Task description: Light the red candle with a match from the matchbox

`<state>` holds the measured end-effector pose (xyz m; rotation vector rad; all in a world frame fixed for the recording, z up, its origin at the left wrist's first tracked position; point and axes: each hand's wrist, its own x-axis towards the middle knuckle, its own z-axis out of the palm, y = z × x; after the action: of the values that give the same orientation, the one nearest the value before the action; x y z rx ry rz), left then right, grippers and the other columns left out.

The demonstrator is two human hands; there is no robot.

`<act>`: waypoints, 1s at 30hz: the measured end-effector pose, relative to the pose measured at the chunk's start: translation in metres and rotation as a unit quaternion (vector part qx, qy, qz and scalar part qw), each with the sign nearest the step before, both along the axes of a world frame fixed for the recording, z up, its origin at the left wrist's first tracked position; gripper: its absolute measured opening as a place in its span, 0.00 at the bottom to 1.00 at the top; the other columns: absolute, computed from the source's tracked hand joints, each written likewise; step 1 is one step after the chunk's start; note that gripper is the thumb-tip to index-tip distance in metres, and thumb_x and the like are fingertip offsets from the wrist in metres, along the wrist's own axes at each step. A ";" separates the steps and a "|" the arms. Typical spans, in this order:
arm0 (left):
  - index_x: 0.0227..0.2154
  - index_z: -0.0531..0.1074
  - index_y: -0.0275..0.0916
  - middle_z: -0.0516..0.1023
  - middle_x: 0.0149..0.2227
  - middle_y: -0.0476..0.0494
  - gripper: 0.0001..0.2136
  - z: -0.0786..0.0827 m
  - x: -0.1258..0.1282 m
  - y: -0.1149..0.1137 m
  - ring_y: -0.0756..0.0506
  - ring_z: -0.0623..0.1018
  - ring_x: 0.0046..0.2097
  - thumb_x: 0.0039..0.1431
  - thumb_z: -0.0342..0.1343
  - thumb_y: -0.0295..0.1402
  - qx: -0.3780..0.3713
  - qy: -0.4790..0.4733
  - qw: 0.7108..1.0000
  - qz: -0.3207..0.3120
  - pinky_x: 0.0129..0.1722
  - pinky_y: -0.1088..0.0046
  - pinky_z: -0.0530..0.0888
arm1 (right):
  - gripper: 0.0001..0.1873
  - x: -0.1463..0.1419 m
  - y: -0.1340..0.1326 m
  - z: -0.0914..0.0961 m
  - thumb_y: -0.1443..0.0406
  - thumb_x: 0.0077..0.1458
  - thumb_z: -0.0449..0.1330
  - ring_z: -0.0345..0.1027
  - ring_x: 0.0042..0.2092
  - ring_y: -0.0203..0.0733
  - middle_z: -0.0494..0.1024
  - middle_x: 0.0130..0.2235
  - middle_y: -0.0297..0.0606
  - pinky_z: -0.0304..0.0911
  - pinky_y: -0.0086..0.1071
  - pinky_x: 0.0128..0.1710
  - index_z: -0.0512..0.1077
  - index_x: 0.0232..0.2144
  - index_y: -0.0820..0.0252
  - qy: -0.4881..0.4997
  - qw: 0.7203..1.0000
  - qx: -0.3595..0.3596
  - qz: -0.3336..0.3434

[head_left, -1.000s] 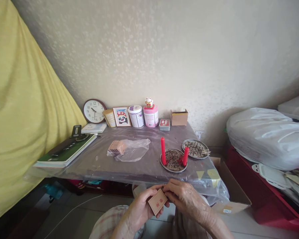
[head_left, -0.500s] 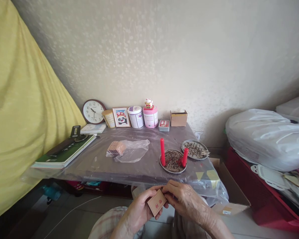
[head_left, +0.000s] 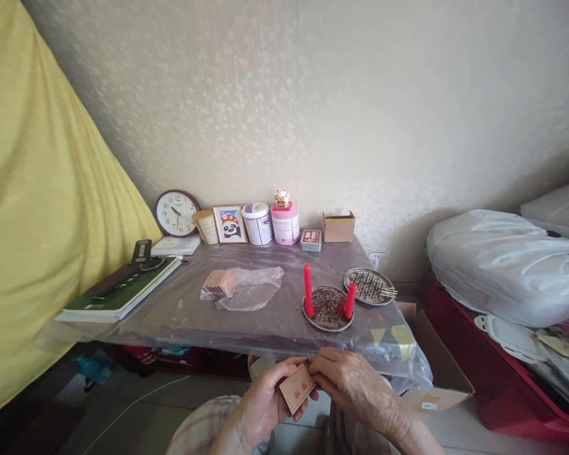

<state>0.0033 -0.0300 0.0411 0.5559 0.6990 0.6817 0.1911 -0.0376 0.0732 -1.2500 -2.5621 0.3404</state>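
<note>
Below the table's front edge, my left hand (head_left: 267, 399) is closed around a small tan matchbox (head_left: 296, 387) with red characters on its face. The fingers of my right hand (head_left: 349, 380) are bent together at the box's upper right end; their tips are partly hidden. Beyond my hands, two red candles stand on a round metal tray (head_left: 328, 328) with a dark, crusted surface: a taller candle (head_left: 308, 292) at the left and a shorter, slightly tilted candle (head_left: 350, 301) at the right. A wrapped stack of similar tan boxes (head_left: 219, 282) lies farther left.
Behind at the right sits a second round tray (head_left: 368, 272) with thin sticks on it. Along the wall are a clock (head_left: 176, 213), tins (head_left: 257, 226), a picture frame (head_left: 230, 225) and a cardboard box (head_left: 338, 227). A green book (head_left: 118, 292) lies left on the plastic-covered table (head_left: 246, 328).
Both hands stay on the matchbox, with only a very slight shift. The whole view has moved a little; the things on the table stand as before.
</note>
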 end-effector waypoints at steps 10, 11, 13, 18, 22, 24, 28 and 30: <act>0.45 0.73 0.31 0.80 0.26 0.37 0.17 0.001 0.000 -0.002 0.48 0.73 0.23 0.54 0.52 0.34 -0.002 0.009 1.000 0.004 0.22 0.74 0.63 | 0.07 -0.003 0.000 0.003 0.72 0.58 0.53 0.66 0.31 0.35 0.75 0.33 0.34 0.55 0.27 0.30 0.70 0.30 0.59 -0.001 1.000 0.001 -0.015; 0.45 0.73 0.31 0.79 0.26 0.37 0.17 0.000 0.000 -0.001 0.48 0.73 0.23 0.54 0.52 0.34 -0.001 0.009 1.000 0.006 0.22 0.74 0.64 | 0.07 -0.003 0.000 0.003 0.72 0.57 0.54 0.66 0.30 0.35 0.75 0.33 0.34 0.55 0.27 0.30 0.70 0.30 0.59 0.001 1.000 0.000 -0.019; 0.45 0.74 0.32 0.79 0.26 0.40 0.17 -0.002 0.000 -0.001 0.48 0.73 0.23 0.54 0.52 0.34 -0.001 0.010 1.000 0.009 0.21 0.74 0.63 | 0.07 -0.004 0.000 0.003 0.73 0.55 0.54 0.65 0.29 0.35 0.74 0.32 0.34 0.54 0.27 0.29 0.70 0.30 0.60 0.005 1.000 0.002 -0.025; 0.43 0.74 0.36 0.78 0.25 0.44 0.14 -0.001 0.001 -0.001 0.48 0.74 0.23 0.54 0.53 0.33 -0.002 0.010 1.000 0.015 0.21 0.75 0.63 | 0.07 -0.007 0.000 0.005 0.73 0.55 0.52 0.63 0.29 0.35 0.73 0.31 0.35 0.54 0.28 0.29 0.69 0.31 0.61 0.005 1.000 0.021 -0.018; 0.44 0.74 0.35 0.78 0.27 0.42 0.16 0.005 0.000 -0.001 0.48 0.74 0.24 0.54 0.52 0.33 0.004 0.002 1.000 0.013 0.23 0.74 0.64 | 0.08 -0.002 0.001 0.006 0.75 0.52 0.51 0.65 0.29 0.37 0.74 0.30 0.36 0.54 0.29 0.28 0.68 0.29 0.60 0.001 0.999 0.018 -0.033; 0.46 0.73 0.34 0.79 0.28 0.40 0.17 0.007 -0.001 -0.001 0.48 0.74 0.25 0.55 0.51 0.33 0.009 -0.004 1.000 0.012 0.23 0.74 0.64 | 0.10 0.004 0.003 0.007 0.76 0.50 0.51 0.65 0.28 0.37 0.73 0.30 0.35 0.55 0.29 0.27 0.67 0.29 0.59 0.011 0.998 0.005 -0.063; 0.50 0.70 0.33 0.79 0.29 0.38 0.20 0.009 -0.003 0.000 0.47 0.74 0.25 0.55 0.50 0.34 0.018 -0.022 0.999 0.031 0.24 0.73 0.64 | 0.13 0.019 0.008 0.004 0.76 0.51 0.50 0.68 0.32 0.38 0.74 0.33 0.36 0.61 0.29 0.32 0.68 0.37 0.59 0.129 0.983 -0.020 -0.127; 0.50 0.70 0.33 0.79 0.30 0.38 0.20 0.009 -0.003 0.001 0.47 0.74 0.25 0.55 0.50 0.33 0.021 -0.036 0.998 0.048 0.24 0.73 0.64 | 0.12 0.024 0.010 0.000 0.72 0.55 0.51 0.68 0.33 0.38 0.74 0.34 0.36 0.63 0.30 0.34 0.69 0.39 0.58 0.231 0.960 -0.041 -0.149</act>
<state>0.0001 -0.0292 0.0503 0.5366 0.6486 0.8045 0.2149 -0.0278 0.0728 -1.3694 -1.9549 0.5972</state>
